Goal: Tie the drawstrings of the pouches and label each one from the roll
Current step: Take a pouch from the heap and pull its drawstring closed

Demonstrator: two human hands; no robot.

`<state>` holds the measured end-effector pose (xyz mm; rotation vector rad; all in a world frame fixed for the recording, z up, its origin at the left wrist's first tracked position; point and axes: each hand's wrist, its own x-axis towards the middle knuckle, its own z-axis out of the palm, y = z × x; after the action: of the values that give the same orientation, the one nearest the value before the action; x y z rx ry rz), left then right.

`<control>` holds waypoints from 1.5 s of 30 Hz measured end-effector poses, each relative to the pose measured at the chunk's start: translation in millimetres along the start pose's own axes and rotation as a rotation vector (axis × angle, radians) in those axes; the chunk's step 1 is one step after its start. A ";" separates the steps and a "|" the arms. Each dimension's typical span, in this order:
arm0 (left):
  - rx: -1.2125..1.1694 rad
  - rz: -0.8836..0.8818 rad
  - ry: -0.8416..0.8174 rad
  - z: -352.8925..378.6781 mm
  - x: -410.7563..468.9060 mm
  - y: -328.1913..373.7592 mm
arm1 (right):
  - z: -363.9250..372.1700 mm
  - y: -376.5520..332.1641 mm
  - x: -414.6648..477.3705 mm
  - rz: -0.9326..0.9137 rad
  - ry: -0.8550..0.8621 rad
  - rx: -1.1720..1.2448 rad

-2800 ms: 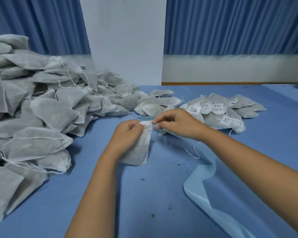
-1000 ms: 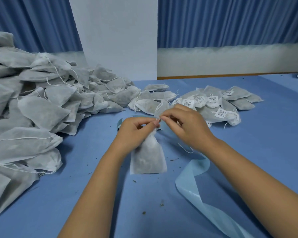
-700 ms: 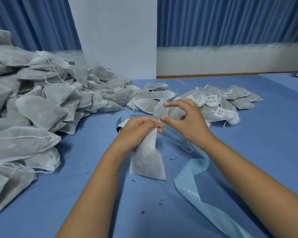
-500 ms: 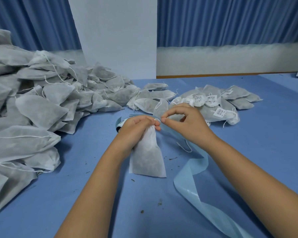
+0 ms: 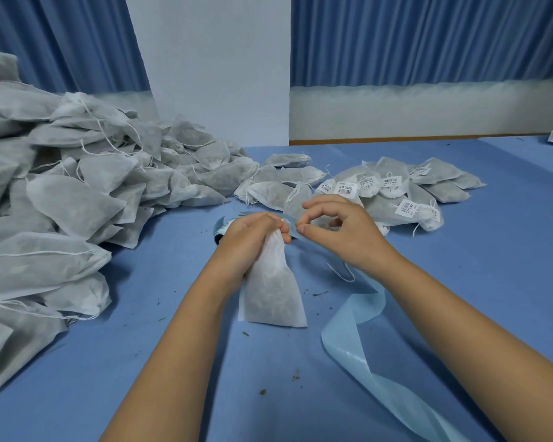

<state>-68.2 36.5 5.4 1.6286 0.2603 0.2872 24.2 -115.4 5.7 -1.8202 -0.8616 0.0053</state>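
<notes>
1. Head view: the left hand (image 5: 249, 237) grips the pouch (image 5: 272, 295) by its gathered neck, the base resting on the table (image 5: 492, 282).
2. The right hand (image 5: 342, 231) pinches the drawstring (image 5: 344, 275) beside the neck. Its forefinger, straight a moment ago, has hooked back, so the knot is probably closing.
3. No label is on yet. The roll (image 5: 220, 227) lies behind the left hand.

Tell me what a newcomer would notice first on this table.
First, the heap of grey unlabelled pouches filling the left side. Next, at the centre, the left hand grips one pouch by its neck while the right hand curls close beside it. Behind them to the right lies a smaller pile of labelled pouches, and a pale blue strip trails toward the near right.
</notes>
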 end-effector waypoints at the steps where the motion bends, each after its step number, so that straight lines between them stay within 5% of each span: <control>1: -0.006 -0.001 0.000 0.1 0.2 -0.1 | 0.6 0.0 -0.3 0.007 -0.029 0.003; 17: 0.163 0.073 0.018 1.9 3.6 -5.4 | 8.6 7.3 -1.6 -0.074 -0.134 -0.142; 25: 0.230 0.081 0.038 0.9 3.1 -5.7 | 5.7 7.7 -1.8 -0.139 -0.024 -0.157; 34: 0.258 0.107 0.051 2.3 4.4 -6.9 | 9.3 3.1 -6.7 -0.177 -0.064 -0.018; 45: 0.322 0.114 0.054 -0.9 2.6 -6.0 | 7.1 2.0 -6.9 -0.239 -0.172 -0.463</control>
<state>-66.1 38.6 -0.4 1.9592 0.2655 0.3920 17.5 -113.7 -1.6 -2.1525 -1.2793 -0.2084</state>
